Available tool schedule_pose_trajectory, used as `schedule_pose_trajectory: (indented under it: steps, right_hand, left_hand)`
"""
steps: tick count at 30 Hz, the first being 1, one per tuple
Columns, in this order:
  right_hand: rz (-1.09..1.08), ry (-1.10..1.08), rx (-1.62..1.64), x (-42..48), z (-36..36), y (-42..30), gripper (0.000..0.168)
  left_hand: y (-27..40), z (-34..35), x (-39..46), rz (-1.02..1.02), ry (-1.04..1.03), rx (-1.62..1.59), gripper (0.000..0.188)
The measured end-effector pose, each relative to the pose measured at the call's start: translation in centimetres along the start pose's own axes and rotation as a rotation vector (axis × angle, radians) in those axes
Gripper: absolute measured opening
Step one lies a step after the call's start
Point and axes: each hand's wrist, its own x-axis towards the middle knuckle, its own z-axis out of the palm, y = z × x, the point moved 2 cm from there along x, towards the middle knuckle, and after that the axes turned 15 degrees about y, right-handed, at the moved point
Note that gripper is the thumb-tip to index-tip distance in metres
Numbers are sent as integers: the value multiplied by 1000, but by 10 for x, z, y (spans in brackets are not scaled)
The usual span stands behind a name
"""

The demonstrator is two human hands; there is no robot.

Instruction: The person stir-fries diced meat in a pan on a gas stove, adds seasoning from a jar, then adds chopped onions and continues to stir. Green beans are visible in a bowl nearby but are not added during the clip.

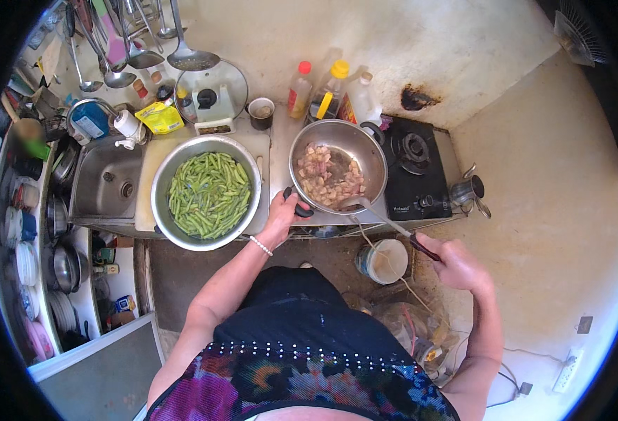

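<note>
A steel wok point(377, 173) holds chopped pieces of meat point(335, 179) gathered mostly along its left and lower sides. My left hand point(284, 211) grips the wok's black side handle point(302, 211). In my right hand point(459, 260) is the dark handle of a metal spatula or ladle point(388, 218), whose head rests inside the wok at its near edge among the meat. To the left of the wok stands a large metal basin point(159, 197) full of cut green beans point(209, 194), apparently in water.
A gas stove point(417, 194) stands right of the wok, bottles point(299, 94) behind it. A glass lid point(235, 79) leans by the wall. The sink point(98, 184) lies left; utensils hang above. A bucket point(393, 260) and plastic bags point(403, 321) are on the floor.
</note>
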Motion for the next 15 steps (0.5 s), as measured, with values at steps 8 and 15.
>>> schedule_pose_trajectory:
  steps: [8, 15]
  right_hand:
    - [24, 430, 236, 76, 96, 10, 53]
    - [-55, 213, -13, 85, 112, -11, 58]
  left_hand:
    - [1, 1, 5, 0, -25, 9, 20]
    - [3, 2, 1, -22, -3, 12, 21]
